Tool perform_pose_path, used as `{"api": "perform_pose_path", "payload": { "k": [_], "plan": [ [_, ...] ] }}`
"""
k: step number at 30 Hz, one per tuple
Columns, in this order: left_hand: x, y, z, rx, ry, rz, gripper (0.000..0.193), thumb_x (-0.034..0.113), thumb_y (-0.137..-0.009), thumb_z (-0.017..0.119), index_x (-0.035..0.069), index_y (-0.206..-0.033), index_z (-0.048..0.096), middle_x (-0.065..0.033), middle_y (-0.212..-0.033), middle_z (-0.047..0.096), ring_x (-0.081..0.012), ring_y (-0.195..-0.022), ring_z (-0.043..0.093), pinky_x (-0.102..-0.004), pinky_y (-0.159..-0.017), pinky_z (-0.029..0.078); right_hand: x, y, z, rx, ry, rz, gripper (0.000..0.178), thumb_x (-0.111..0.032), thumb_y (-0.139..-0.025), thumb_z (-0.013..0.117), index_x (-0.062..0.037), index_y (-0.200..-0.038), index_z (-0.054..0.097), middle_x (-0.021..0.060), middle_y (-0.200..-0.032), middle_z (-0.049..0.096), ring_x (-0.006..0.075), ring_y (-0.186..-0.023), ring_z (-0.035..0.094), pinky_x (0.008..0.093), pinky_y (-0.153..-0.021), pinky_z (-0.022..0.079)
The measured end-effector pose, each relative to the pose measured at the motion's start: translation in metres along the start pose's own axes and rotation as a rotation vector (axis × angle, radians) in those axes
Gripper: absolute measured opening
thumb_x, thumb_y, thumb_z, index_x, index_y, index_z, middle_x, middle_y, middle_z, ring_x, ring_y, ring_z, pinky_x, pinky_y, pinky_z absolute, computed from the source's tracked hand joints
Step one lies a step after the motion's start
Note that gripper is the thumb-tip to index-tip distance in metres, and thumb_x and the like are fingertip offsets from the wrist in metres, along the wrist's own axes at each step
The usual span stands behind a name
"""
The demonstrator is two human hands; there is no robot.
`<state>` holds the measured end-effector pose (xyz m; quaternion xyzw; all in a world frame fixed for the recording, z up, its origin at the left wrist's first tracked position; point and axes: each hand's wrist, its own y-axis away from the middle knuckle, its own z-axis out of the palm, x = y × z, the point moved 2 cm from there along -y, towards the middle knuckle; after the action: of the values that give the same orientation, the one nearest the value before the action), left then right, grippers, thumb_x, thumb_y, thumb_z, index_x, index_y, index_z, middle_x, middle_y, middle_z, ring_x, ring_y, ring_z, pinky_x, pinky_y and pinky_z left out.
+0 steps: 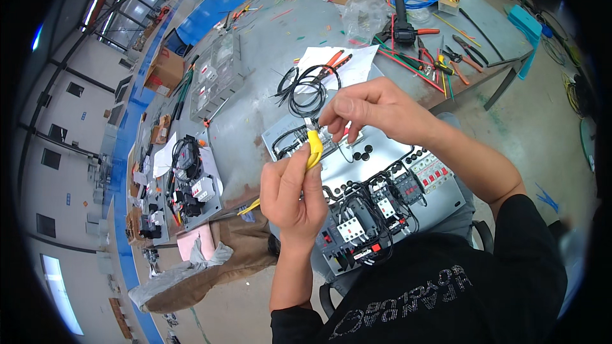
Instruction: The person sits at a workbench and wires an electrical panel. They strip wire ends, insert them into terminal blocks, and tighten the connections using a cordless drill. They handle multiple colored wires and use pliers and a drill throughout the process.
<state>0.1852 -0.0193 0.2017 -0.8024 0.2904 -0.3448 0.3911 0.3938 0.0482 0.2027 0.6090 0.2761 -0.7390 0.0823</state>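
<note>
Raised over the panel, my left hand (290, 194) grips a yellow network cable (313, 146) just behind its pale, clear-looking plug (309, 123). My right hand (386, 111) is closed in a pinch just to the right of the plug; whatever its fingertips hold is hidden or too small to name. Below both hands lies a white mounting plate (382, 164) that carries black-wired contactors (350, 229), a row of breakers (435, 175) with red levers, and several loose black round caps (363, 153). A thin dark wire shows beneath my right fingers.
Beyond the plate, a coil of black cable (306, 92) and orange-handled pliers (335, 64) rest on white paper (360, 64). A black power tool (400, 13) stands farther back, near several pliers (468, 51). Another wired panel (191, 185) and a clear case (217, 79) sit to the left.
</note>
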Motion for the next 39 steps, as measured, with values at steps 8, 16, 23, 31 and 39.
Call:
{"api": "perform_pose_path", "payload": {
  "k": [8, 16, 23, 31, 39],
  "plan": [
    [-0.001, 0.006, -0.001, -0.036, 0.2, -0.111, 0.022, -0.002, -0.092, 0.072, -0.006, -0.113, 0.069, -0.0114, -0.089, 0.066, -0.0181, -0.073, 0.058, -0.0278, -0.065, 0.046, -0.01, 0.001, 0.013, -0.078, -0.085, 0.104, 0.035, -0.025, -0.103, 0.068, 0.0035, -0.123, 0.07, 0.0072, -0.098, 0.072, 0.0111, -0.09, 0.068, 0.0263, -0.073, 0.056],
    [-0.006, 0.022, -0.006, -0.103, 0.351, -0.311, 0.024, 0.01, -0.095, 0.07, -0.007, -0.112, 0.07, -0.0126, -0.088, 0.068, -0.0199, -0.075, 0.062, -0.0311, -0.07, 0.05, 0.0, 0.014, 0.016, -0.074, 0.187, -0.173, 0.041, -0.013, -0.092, 0.078, -0.0083, -0.132, 0.07, 0.0016, -0.1, 0.071, 0.0074, -0.091, 0.065, 0.0224, -0.074, 0.052],
    [-0.006, 0.023, -0.011, -0.219, 0.34, -0.401, 0.021, 0.005, -0.092, 0.068, -0.008, -0.109, 0.07, -0.0125, -0.092, 0.07, -0.0193, -0.081, 0.063, -0.03, -0.077, 0.05, 0.018, 0.04, -0.031, 0.093, 0.565, -0.122, 0.03, -0.021, -0.091, 0.078, -0.0023, -0.114, 0.075, 0.0107, -0.088, 0.072, 0.0207, -0.08, 0.07, 0.0343, -0.076, 0.056],
    [-0.013, 0.017, -0.014, -0.224, 0.393, -0.325, 0.023, 0.013, -0.093, 0.07, -0.007, -0.103, 0.07, -0.0051, -0.076, 0.057, -0.0125, -0.065, 0.047, -0.0265, -0.059, 0.032, 0.087, 0.12, -0.323, 0.892, 1.368, 0.577, 0.036, -0.034, -0.083, 0.074, -0.0075, -0.106, 0.079, 0.0171, -0.099, 0.076, 0.0345, -0.094, 0.073, 0.0445, -0.085, 0.057],
    [-0.006, 0.012, -0.002, -0.258, 0.294, -0.214, 0.016, 0.004, -0.084, 0.075, -0.005, -0.096, 0.069, -0.0087, -0.071, 0.057, -0.0186, -0.06, 0.051, -0.0308, -0.056, 0.037, 0.119, 0.056, -0.341, 0.743, 1.369, 0.65, 0.051, -0.052, -0.083, 0.075, -0.0068, -0.106, 0.079, 0.0183, -0.102, 0.077, 0.0365, -0.098, 0.074, 0.0474, -0.086, 0.059]
  ]
}}
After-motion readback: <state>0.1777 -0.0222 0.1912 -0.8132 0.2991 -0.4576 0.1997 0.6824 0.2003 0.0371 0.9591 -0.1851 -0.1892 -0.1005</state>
